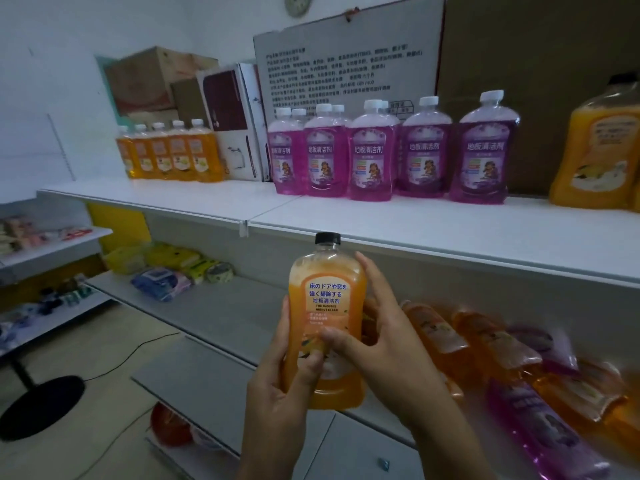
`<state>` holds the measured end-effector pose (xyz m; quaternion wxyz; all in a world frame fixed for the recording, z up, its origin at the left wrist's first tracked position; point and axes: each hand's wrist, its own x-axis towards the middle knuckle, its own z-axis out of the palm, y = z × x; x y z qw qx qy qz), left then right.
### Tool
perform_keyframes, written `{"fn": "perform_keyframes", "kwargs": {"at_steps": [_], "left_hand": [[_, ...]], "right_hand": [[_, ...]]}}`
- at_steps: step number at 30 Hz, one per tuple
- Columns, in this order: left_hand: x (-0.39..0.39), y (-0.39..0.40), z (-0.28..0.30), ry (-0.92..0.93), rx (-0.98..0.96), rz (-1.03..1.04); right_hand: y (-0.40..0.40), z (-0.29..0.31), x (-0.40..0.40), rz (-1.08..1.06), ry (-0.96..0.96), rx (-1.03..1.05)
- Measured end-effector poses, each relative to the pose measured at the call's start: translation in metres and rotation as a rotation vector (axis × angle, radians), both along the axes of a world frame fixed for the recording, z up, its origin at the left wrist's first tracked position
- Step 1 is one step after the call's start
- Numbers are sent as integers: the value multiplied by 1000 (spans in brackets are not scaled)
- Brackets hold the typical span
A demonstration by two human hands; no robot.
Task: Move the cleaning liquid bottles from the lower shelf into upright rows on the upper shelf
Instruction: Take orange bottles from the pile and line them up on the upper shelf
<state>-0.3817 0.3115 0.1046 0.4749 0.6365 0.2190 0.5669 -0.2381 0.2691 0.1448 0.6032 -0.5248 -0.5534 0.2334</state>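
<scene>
Orange bottle (325,320): upright, in front of the upper shelf (450,233) edge; label reads "THE FLOOR IS HIGHLY CLEAN"
Left hand (277,386): grips its lower left side
Right hand (381,344): grips its right side
Purple bottles (391,150): upright on upper shelf, labelled "地板清洁剂"

Orange bottle (325,320) upright between both hands

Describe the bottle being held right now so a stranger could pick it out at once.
Find the white upper shelf lined with purple bottles. Just below its front edge, both hands, left and right, grip one upright orange bottle. Unlike the white-capped purple ones, it has a black cap and is off any shelf.
</scene>
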Motion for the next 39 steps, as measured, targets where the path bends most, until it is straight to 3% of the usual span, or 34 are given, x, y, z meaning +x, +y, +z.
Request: {"fn": "perform_keyframes", "kwargs": {"at_steps": [10, 14, 17, 23, 33, 39], "left_hand": [[45, -43, 55, -79, 82, -92], [83, -68, 79, -101, 170, -238], [115, -81, 97, -78, 263, -365], [180, -72, 151, 194, 522, -589], [247, -61, 164, 398, 591, -585], [266, -46, 159, 960, 622, -288]], "right_hand": [[-59, 73, 45, 30, -158, 14], [-99, 93, 75, -116, -152, 106], [-131, 113, 100, -242, -265, 143], [-172, 150, 152, -449, -423, 239], [-163, 147, 211, -700, -666, 133], [-138, 163, 246, -788, -693, -63]]}}
